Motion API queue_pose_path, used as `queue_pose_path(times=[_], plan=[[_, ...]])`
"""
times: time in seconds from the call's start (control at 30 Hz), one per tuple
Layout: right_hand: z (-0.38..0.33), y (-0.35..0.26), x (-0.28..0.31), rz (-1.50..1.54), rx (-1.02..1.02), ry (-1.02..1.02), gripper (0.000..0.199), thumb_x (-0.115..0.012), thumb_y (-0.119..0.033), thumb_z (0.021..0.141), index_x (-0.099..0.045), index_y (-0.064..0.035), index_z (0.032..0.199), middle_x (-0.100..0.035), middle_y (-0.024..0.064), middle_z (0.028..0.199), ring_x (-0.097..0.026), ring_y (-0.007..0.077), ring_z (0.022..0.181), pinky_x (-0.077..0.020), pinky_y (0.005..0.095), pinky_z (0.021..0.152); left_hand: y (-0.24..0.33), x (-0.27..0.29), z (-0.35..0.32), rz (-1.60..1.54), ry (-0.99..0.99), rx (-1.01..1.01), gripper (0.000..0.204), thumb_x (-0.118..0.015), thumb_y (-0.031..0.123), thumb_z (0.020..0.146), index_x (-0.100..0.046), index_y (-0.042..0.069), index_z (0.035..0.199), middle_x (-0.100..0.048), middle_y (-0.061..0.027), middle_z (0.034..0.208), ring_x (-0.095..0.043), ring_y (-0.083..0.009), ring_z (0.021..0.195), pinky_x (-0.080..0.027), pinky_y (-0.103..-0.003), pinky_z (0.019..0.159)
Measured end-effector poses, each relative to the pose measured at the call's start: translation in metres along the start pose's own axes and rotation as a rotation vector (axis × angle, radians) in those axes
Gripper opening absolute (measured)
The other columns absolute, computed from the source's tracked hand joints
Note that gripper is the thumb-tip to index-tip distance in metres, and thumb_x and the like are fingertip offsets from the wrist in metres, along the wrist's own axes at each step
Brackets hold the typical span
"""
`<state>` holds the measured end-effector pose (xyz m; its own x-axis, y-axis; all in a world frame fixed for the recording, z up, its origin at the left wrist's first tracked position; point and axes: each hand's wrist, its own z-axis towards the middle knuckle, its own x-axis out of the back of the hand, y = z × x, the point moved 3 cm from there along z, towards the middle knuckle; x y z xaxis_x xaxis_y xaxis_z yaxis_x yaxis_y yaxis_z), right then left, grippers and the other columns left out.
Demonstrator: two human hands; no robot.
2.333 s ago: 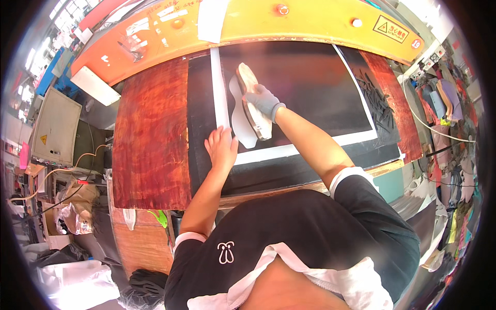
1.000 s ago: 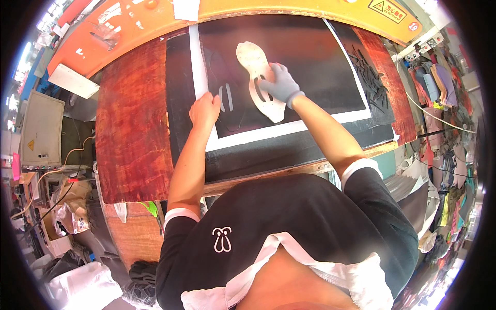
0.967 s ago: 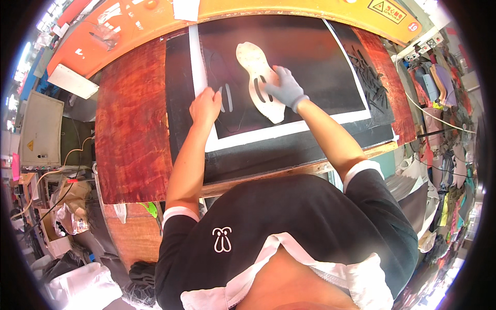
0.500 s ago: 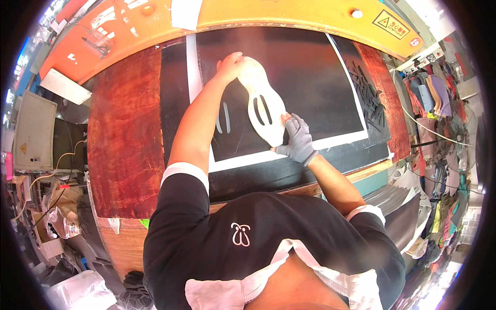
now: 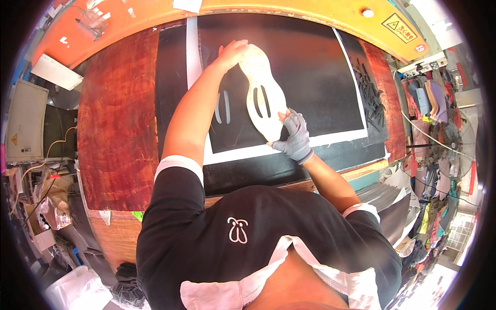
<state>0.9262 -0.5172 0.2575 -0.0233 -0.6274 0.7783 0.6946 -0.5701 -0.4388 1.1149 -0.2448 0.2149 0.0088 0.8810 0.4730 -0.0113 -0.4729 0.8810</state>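
A white sole-shaped plate (image 5: 260,77) with two long slots lies on a black sheet (image 5: 315,77). My bare left hand (image 5: 233,54) is closed around its far end, fingers bent over the left edge. At the near end, my right hand (image 5: 295,137) holds the plate's right side between thumb and fingers. It wears a grey glove that leaves some fingertips bare. To the left of the plate, two narrow pale slots (image 5: 223,108) show in the black sheet, partly beside my left forearm.
An orange machine beam (image 5: 310,11) spans the far side. White strips (image 5: 330,139) border the black sheet. Black scraps (image 5: 367,93) are heaped at the right, and a reddish-brown board (image 5: 116,119) forms the left side. Hanging coloured pieces (image 5: 429,95) stand farther right.
The whole view has shifted slightly, so the table sits higher in it. Both hands keep their hold, and the plate shows no clear movement on the sheet.
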Motion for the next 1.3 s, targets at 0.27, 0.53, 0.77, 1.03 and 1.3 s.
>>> queue_pose_path(times=[0.27, 0.53, 0.77, 1.03, 1.3], plan=[[-0.004, 0.004, -0.001, 0.035, -0.002, 0.005, 0.081, -0.085, -0.028, 0.045, -0.056, -0.0029, 0.116, -0.056, 0.0186, 0.115, -0.051, 0.0383, 0.11, -0.0409, 0.0459, 0.094, 0.008, 0.002, -0.006, -0.036, -0.059, -0.014, 0.056, -0.039, 0.043, 0.096, -0.037, 0.014, 0.143, -0.046, -0.0069, 0.141, -0.03, -0.0214, 0.138, 0.013, -0.05, 0.11], [-0.003, 0.0, 0.0, -0.039, -0.005, -0.082, 0.09, -0.084, -0.029, 0.053, -0.047, -0.0012, 0.13, -0.051, 0.0185, 0.127, -0.047, 0.038, 0.119, -0.0387, 0.044, 0.1, 0.001, -0.002, -0.005, -0.01, 0.009, -0.025, 0.061, -0.043, 0.045, 0.093, -0.036, 0.01, 0.142, -0.048, -0.0104, 0.139, -0.035, -0.0217, 0.135, 0.004, -0.047, 0.113], [-0.07, 0.001, 0.052, -0.078, -0.068, 0.038, 0.061, -0.077, -0.023, 0.066, -0.053, -0.0014, 0.118, -0.055, 0.017, 0.116, -0.054, 0.035, 0.105, -0.045, 0.0415, 0.089, 0.029, 0.007, -0.081, 0.198, 0.353, -0.364, 0.047, -0.064, 0.023, 0.084, -0.051, 0.003, 0.125, -0.055, -0.0163, 0.127, -0.044, -0.0336, 0.126, -0.033, -0.046, 0.104], [-0.093, 0.043, 0.073, -0.161, -0.121, 0.141, 0.019, -0.07, -0.014, 0.069, -0.057, -0.0078, 0.081, -0.056, 0.0092, 0.075, -0.056, 0.0307, 0.067, -0.046, 0.0414, 0.061, 0.074, -0.029, -0.272, 0.304, 0.278, -0.493, 0.026, -0.063, 0.003, 0.074, -0.06, 0.0, 0.1, -0.063, -0.0164, 0.099, -0.059, -0.0328, 0.094, -0.046, -0.04, 0.085], [0.056, 0.106, 0.022, -0.064, -0.112, 0.158, 0.016, -0.067, -0.023, 0.073, -0.058, -0.0106, 0.073, -0.058, 0.0074, 0.072, -0.056, 0.0298, 0.063, -0.0461, 0.0421, 0.057, 0.04, -0.009, -0.162, 0.558, 0.236, -0.296, 0.017, -0.068, 0.018, 0.08, -0.057, 0.008, 0.07, -0.053, -0.0092, 0.073, -0.054, -0.0301, 0.069, -0.043, -0.041, 0.059]])
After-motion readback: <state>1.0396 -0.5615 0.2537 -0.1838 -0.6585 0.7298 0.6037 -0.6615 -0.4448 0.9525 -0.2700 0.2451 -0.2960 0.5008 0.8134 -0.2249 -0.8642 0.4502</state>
